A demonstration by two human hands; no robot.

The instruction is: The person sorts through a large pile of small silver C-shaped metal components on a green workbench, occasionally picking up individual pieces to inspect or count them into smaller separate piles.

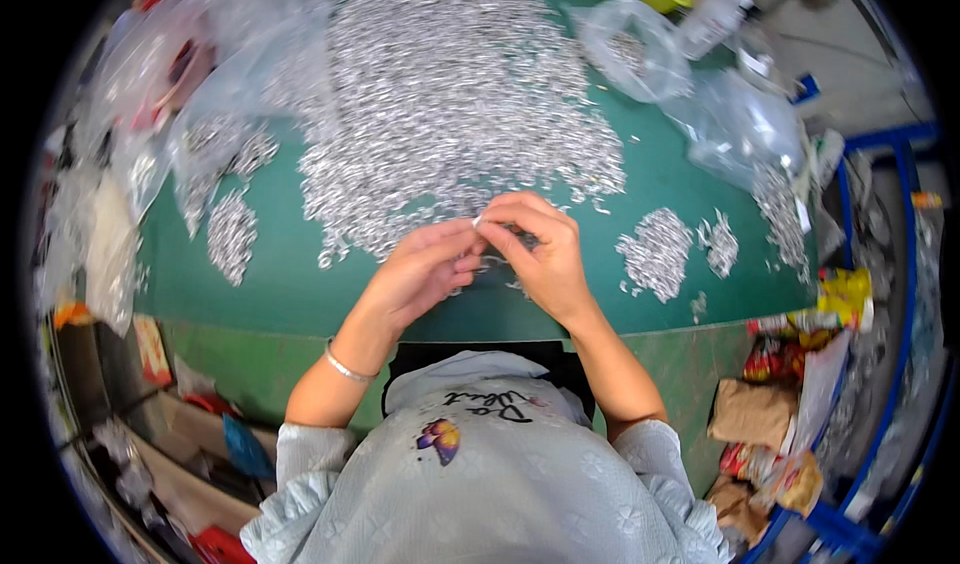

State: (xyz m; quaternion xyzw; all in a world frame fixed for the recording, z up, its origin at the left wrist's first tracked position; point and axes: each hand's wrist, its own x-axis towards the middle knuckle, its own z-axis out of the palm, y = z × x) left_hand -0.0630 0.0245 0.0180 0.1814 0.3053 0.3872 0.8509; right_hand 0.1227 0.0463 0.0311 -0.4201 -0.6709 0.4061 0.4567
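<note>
A green desk (pixel 275 279) spreads out beneath and beyond both hands. On it, the broadest thing is a sprawling heap of small silvery metal pieces (pixel 455 84), running from just past the fingertips far out ahead; its pieces lie at mixed angles, with no shared direction. Bunched clear plastic bags (pixel 250 69) stand ahead and to the left of the left hand, overlapping the heap's edge. Another clear plastic bag (pixel 740 129) lies ahead and to the right of the right hand, beyond two smaller piles.

The left hand (pixel 422 272) and right hand (pixel 545 259) meet in front of the person's body, fingertips touching or nearly so. Each is narrowed to a pinch of thumb and forefinger; the left hand's other fingers curl loosely inward.

To the right of the right hand sits a rounded pile of pieces (pixel 657 254); left of the left hand, a narrower pile (pixel 232 239) stretches lengthwise away from the person. Farther right than the rounded pile is a little cluster (pixel 719 244). A silvery bracelet (pixel 350 364) circles the left wrist.

Smallest is the pale, shiny piece (pixel 477 222) between the pinched fingertips; mostly covered, its pointing direction and long axis cannot be told.
</note>
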